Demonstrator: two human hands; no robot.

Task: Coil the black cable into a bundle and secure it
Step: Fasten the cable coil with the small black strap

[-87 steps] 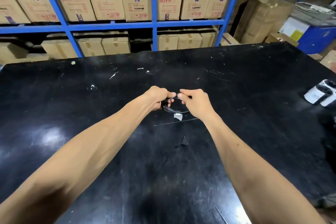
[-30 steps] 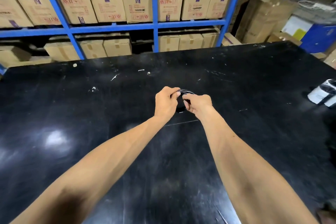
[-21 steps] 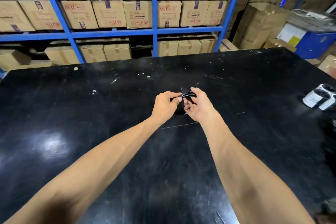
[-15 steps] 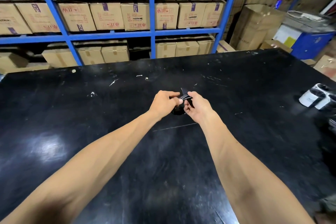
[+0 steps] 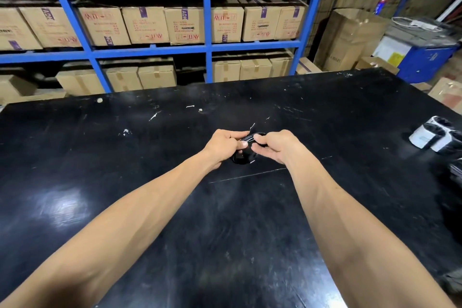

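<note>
Currently, left hand (image 5: pixel 223 144) and right hand (image 5: pixel 274 145) both pinch the coiled cable (image 5: pixel 243 156), above the desk (image 5: pixel 150 157) centre. Keep the loops compressed; wrap the tie at 12 o'clock tightly.

Two bare forearms come into view from the near edge, one at the left and one at the right. Neither carries a sleeve: both arms are uncovered from the near corners all the way to the wrists. No watch, band or bracelet sits on either wrist, and neither hand wears a glove. The left hand (image 5: pixel 226 144) shows its back and knuckles, with a short, pale thumbnail visible at its right side. The right hand (image 5: pixel 273 146) shows its back and the edge of its palm. No rings show on the fingers that are visible. Faint tendon lines run along both forearms.
</note>
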